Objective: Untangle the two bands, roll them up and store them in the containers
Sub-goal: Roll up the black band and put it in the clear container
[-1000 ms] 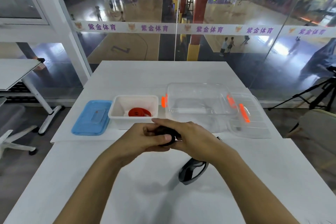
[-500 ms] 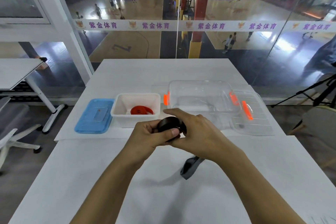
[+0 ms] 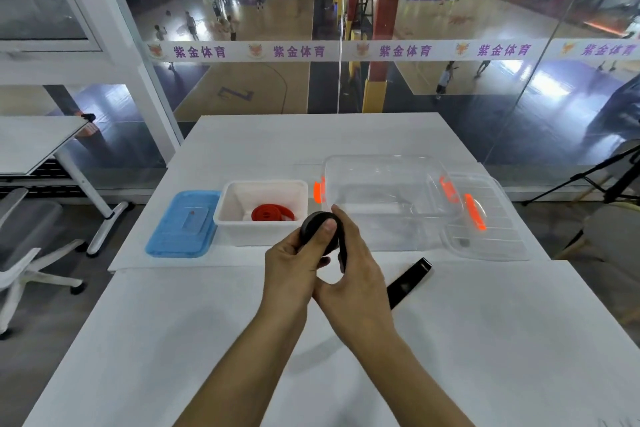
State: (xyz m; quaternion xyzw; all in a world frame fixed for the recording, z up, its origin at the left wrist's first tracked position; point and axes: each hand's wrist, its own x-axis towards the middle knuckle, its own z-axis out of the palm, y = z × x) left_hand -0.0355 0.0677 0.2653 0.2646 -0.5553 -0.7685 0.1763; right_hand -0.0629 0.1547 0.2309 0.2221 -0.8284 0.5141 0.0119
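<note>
Both hands hold a black band (image 3: 313, 227), most of it wound into a tight roll above the table. My left hand (image 3: 294, 263) grips the roll with the thumb on its face. My right hand (image 3: 353, 267) wraps around its right side. The band's loose tail (image 3: 408, 282) trails out flat to the right behind my right hand. A red band (image 3: 272, 212), rolled up, lies inside the white tub (image 3: 263, 236). The clear container (image 3: 388, 184) with orange clasps stands open just right of the tub.
A blue lid (image 3: 181, 225) lies left of the white tub. A clear lid (image 3: 488, 218) leans at the clear container's right side. Glass wall runs behind the table; a chair (image 3: 31, 239) and another desk stand at left, a tripod (image 3: 609, 180) at right.
The roll has been lifted higher and turned, and has grown. The loose tail has shortened and swung from below my hands to the right.
</note>
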